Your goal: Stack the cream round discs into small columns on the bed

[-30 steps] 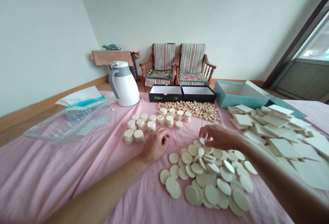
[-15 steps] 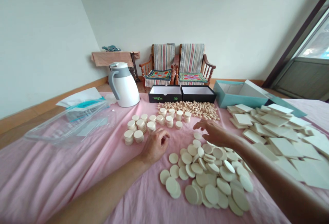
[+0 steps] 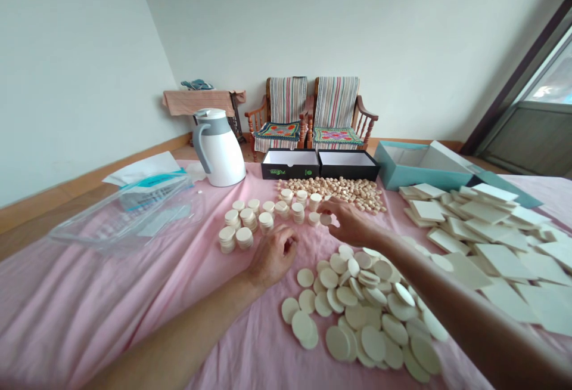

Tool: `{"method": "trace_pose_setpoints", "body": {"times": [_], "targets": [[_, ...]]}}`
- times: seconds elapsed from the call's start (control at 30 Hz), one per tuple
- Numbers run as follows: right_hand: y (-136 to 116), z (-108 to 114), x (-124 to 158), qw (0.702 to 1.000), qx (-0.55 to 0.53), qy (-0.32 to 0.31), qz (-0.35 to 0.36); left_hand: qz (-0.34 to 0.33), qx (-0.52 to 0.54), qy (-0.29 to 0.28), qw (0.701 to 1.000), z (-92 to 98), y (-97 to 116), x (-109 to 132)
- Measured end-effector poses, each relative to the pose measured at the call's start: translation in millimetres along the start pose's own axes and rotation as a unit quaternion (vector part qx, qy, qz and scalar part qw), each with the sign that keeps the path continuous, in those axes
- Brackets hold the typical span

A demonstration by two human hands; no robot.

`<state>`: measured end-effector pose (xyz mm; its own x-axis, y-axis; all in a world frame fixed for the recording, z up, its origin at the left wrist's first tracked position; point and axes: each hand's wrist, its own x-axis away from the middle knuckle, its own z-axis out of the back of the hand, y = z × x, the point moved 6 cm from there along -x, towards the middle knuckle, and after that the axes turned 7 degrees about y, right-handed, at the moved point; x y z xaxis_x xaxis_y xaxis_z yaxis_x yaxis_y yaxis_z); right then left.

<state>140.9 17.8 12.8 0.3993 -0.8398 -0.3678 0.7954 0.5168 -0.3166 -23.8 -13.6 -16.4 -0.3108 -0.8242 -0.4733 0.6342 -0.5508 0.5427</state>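
Observation:
My right hand [image 3: 353,223] pinches a pale round wooden disc [image 3: 326,219] by its edge, just right of a short stack [image 3: 313,218] at the near end of the stacked rows. Loosely curled, my left hand [image 3: 274,254] rests on the pink cloth [image 3: 187,294] with no object showing in its fingers. Several neat disc stacks [image 3: 244,237] stand beyond and left of it. A loose heap of discs [image 3: 357,306] spreads between my forearms, partly hidden by the right one.
Small wooden beads [image 3: 339,190] lie before two black boxes [image 3: 290,170]. Square wooden tiles [image 3: 487,229] are piled at right, near a teal box [image 3: 420,166]. A white jug [image 3: 218,151] and a clear plastic tray [image 3: 120,217] are at left. Two chairs [image 3: 337,110] stand behind.
My right hand has moved left and away from me, from the heap's far edge to the stacks, with a disc now in its fingers. My left hand stays in place. The view shifts slightly.

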Motion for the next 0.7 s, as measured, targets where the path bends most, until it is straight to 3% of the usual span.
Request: {"method": "trace_pose_setpoints", "body": {"times": [0.23,0.4,0.47,0.6,0.7], "targets": [[-7.1,-19.5,-24.1,0.999,-0.01,0.013,0.04,-0.006,0.009,0.003,1.0,4.4,3.1,0.0],[4.0,-2.5,-11.6,0.999,-0.016,0.031,0.008,-0.007,0.006,-0.001,1.0,2.9,2.2,0.2],[7.0,5.4,1.6,1.0,-0.011,-0.022,-0.008,-0.007,0.006,-0.002,1.0,1.7,1.9,0.2],[5.9,11.4,35.2,0.983,-0.017,-0.183,-0.023,-0.004,-0.004,0.001,1.0,0.5,1.6,-0.1],[2.3,12.5,47.9,0.978,-0.017,-0.205,-0.017,-0.002,-0.011,0.001,1.0,0.2,1.2,-0.5]]}}
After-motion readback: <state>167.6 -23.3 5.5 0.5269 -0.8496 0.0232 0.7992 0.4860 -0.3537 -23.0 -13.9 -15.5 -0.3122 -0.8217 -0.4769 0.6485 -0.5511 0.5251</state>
